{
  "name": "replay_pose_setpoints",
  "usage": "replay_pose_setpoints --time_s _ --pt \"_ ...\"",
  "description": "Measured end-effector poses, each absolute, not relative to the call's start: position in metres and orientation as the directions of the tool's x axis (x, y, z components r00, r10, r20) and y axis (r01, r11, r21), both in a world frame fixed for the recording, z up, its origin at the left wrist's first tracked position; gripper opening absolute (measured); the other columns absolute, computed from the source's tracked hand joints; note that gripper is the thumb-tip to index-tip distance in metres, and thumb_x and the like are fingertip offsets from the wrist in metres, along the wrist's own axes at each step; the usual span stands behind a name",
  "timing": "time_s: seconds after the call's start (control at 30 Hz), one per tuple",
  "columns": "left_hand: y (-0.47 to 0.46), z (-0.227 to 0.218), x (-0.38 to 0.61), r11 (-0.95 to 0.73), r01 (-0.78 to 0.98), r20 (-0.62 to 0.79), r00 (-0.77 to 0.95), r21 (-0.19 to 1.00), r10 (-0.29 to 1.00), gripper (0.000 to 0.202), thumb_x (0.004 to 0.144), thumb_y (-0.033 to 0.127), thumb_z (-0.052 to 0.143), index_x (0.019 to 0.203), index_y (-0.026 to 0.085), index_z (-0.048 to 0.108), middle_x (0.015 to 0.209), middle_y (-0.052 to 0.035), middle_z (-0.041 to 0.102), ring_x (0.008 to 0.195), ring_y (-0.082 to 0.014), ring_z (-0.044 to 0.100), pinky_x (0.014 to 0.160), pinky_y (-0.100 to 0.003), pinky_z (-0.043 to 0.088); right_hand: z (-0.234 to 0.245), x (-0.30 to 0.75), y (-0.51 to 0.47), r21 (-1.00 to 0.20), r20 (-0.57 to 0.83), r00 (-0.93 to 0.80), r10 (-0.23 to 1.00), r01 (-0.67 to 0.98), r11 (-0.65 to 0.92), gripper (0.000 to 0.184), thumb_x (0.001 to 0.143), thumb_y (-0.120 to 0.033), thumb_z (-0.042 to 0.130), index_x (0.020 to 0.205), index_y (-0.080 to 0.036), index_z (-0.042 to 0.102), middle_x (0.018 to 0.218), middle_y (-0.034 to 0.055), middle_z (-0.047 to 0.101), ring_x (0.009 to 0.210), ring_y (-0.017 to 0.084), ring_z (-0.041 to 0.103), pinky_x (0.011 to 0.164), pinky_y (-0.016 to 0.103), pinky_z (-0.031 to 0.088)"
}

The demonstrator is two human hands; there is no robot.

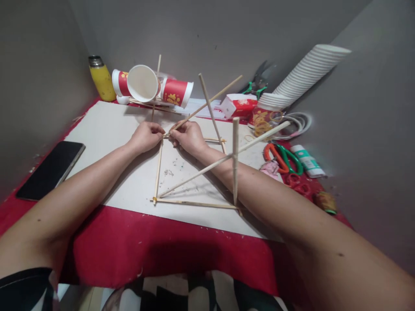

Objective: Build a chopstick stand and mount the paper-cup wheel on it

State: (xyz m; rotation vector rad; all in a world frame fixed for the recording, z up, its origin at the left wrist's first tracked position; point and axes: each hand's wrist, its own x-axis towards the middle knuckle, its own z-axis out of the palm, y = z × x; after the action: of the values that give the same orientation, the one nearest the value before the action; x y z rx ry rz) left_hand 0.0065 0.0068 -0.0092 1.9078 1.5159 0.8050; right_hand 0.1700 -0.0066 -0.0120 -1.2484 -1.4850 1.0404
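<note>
A square frame of thin wooden sticks [194, 203] lies on a white board, its visible corners bound with small yellowish bands. My left hand [146, 137] pinches the frame's far left corner, thumb and fingers pressed together. Right beside it, my right hand [189, 137] has its fingertips closed around the low end of a slanted stick [214, 96] at that same corner. What binds that joint is hidden by my fingers. Two sticks rise at the right corners, one upright stick [235, 164] in front and one leaning stick [209, 103] behind. A diagonal stick [194, 176] climbs from the near left corner.
Red-and-white paper cups [177, 92] and a yellow bottle [103, 82] stand behind the board [126, 183]. A phone [50, 168] lies at left. On the right are stacked cups [309, 71], scissors [290, 159], pliers [257, 84], rubber bands [264, 128] and a white-green tube [307, 160].
</note>
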Motion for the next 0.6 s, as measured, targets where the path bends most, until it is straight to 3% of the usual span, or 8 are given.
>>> replay_pose_setpoints --time_s 0.27,0.47,0.6 --pt "0.002 -0.012 0.007 -0.272 0.743 0.198 0.189 0.612 0.962 0.045 0.082 0.047 0.067 0.112 0.015 0.08 0.096 -0.0096 0.079 0.082 -0.0221 0.067 0.07 -0.028 0.046 -0.013 0.176 0.0 -0.95 0.133 -0.146 0.98 0.265 0.168 0.016 0.083 -0.007 0.06 0.069 -0.016 0.061 0.053 -0.0033 0.059 0.04 0.009 0.052 0.038 0.017 0.039" --pt "-0.002 -0.002 0.013 -0.223 0.844 0.16 0.165 0.488 0.973 0.035 0.082 0.046 0.066 0.102 0.023 0.082 0.096 -0.0072 0.08 0.088 -0.0253 0.07 0.068 -0.029 0.043 -0.002 0.188 -0.014 -0.94 0.066 -0.104 0.992 0.326 0.097 0.003 0.084 -0.013 0.064 0.086 -0.015 0.067 0.054 -0.0044 0.059 0.048 0.013 0.056 0.046 0.021 0.043" --pt "-0.001 -0.001 0.013 -0.211 0.851 0.158 0.153 0.481 0.976 0.034 0.081 0.043 0.067 0.105 0.024 0.082 0.101 -0.0071 0.08 0.091 -0.0268 0.071 0.07 -0.031 0.045 0.013 0.236 -0.047 -0.814 0.164 -0.181 0.97 0.53 0.237 0.008 0.081 -0.014 0.065 0.079 -0.014 0.073 0.063 -0.0002 0.066 0.059 0.014 0.061 0.06 0.025 0.046"
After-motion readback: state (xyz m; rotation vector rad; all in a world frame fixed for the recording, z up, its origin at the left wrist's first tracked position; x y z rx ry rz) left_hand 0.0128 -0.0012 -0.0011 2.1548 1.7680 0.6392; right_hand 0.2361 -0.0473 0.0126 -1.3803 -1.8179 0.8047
